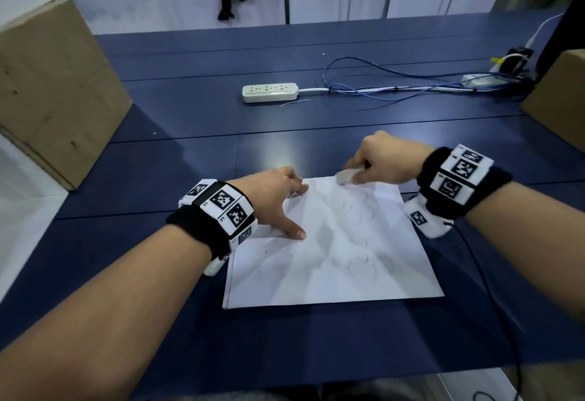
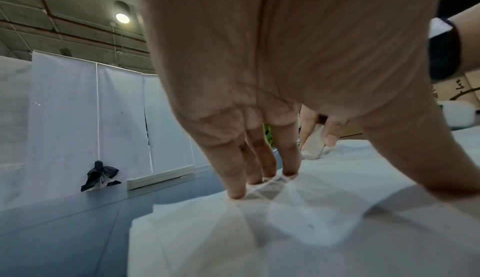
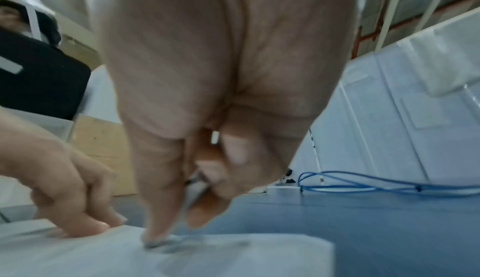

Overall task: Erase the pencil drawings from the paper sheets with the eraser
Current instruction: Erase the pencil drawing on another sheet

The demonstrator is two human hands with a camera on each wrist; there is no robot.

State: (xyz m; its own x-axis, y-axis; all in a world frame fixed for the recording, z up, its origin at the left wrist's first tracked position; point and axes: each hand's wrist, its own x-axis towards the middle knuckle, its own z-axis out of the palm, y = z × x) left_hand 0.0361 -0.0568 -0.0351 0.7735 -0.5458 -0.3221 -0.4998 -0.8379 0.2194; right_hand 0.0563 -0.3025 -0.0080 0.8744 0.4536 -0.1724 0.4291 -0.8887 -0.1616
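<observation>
**Erasing in progress: far edge of the top sheet**

Item 1, paper sheet (image 1: 332, 248): white, lies flat on the dark blue worktop (image 1: 190, 115) in front of the person. A second edge showing along its left and near sides suggests more than 1 sheet stacked; the count cannot be told. Faint pencil drawings (image 1: 357, 232), mostly small curved outlines, are scattered over the middle and right part of the sheet.

Item 2, eraser (image 1: 345, 176): pale, blocky, pinched between thumb and fingers of the right hand (image 1: 384, 159), its lower end touching the paper just inside the far edge. The right wrist view shows a grey smudge on the paper under the contact point.

Item 3, left hand (image 1: 272, 194): holds nothing; fingers straight and spread, with the fingertips (image 2: 235, 194) pressed on the sheet near its left edge and the thumb planted nearer the person, pinning the paper.

Item 4, surroundings: a power strip (image 1: 270, 92) and blue cables (image 1: 380, 83) lie well beyond the paper; cardboard boxes (image 1: 53, 90) stand at the left and right sides of the worktop.

Step in hand, as judged: rubbing at the far edge of the sheet, with most drawings still visible, so the task looks early to mid-way.

Next move calls for: short strokes worked toward the person across the remaining marks, firm pinning by the left hand so the sheet neither slides nor creases, and care at the edge, where the paper could buckle.
</observation>
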